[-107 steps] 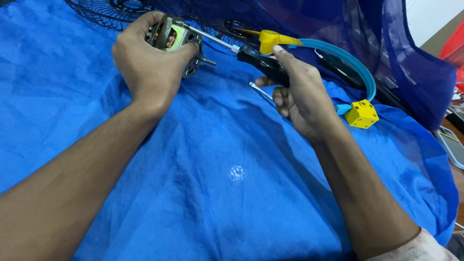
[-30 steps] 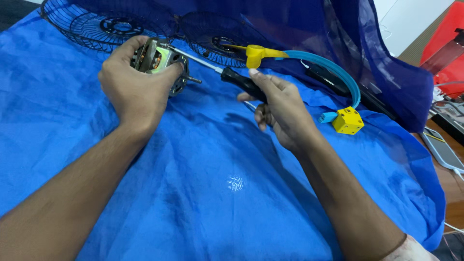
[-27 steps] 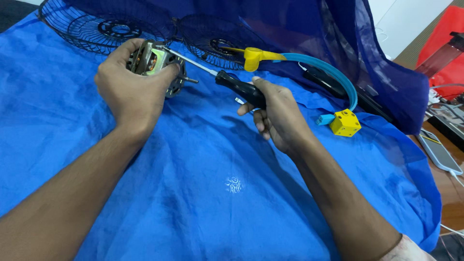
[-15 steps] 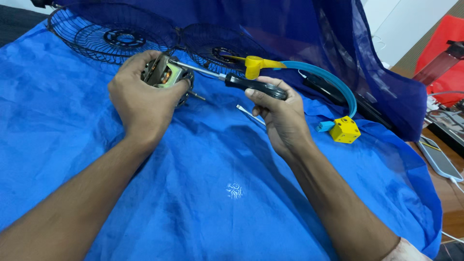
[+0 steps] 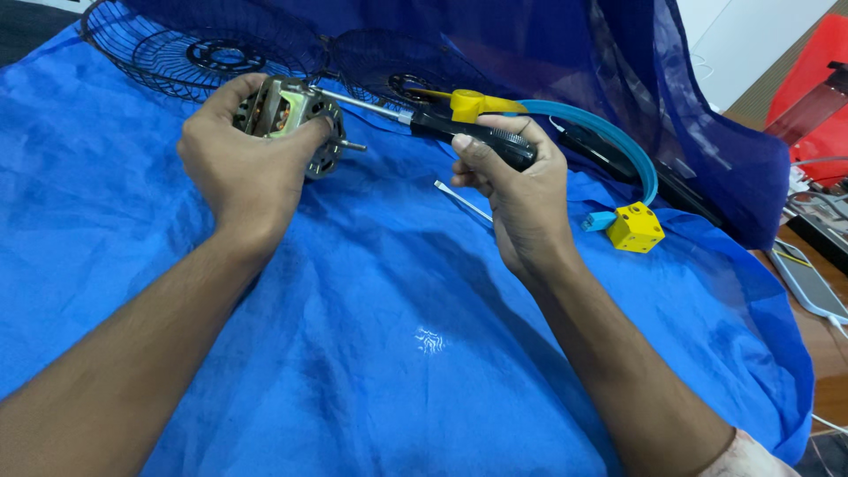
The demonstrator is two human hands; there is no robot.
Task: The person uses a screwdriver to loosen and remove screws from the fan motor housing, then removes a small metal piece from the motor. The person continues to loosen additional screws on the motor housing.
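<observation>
I see two bare forearms entering from the bottom edge, both uncovered from elbow to wrist. My left hand (image 5: 243,168) carries no glove, ring, watch or band. My right hand (image 5: 521,199) is likewise bare, fingernails trimmed short. Near the right elbow, at the lower edge of the head view, a pale sleeve hem (image 5: 742,452) with a faint reddish pattern shows.

It looked like a small repair bench for household appliances. A blue cloth (image 5: 353,353) covered the worktop, with black wire fan guards (image 5: 212,53) lying at eleven o'clock and a bare fan motor (image 5: 291,119) beside them. At three o'clock, a wooden tabletop (image 5: 830,353) showed past the cloth's edge, holding cables and small devices.
</observation>
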